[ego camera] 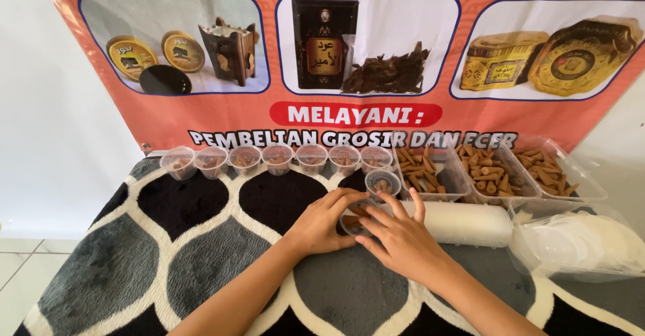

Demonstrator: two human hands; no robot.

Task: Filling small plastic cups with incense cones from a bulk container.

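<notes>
Grey, black and cream patterned rug (pixel 201 255) covers the floor up to a white wall hung with an orange banner (pixel 201 117). Near the middle, the left hand (pixel 321 225) and right hand (pixel 402 243) cup a small clear plastic cup (pixel 355 223), fingers curled around it. A row of filled cups (pixel 277 159) lines the far edge; the rug's near left lies open.

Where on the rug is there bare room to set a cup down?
Bare rug lies left of the left hand, in front of the row of filled cups. It is crowded to the right: the right hand, sleeve of stacked cups, incense trays, and lid bag.
</notes>
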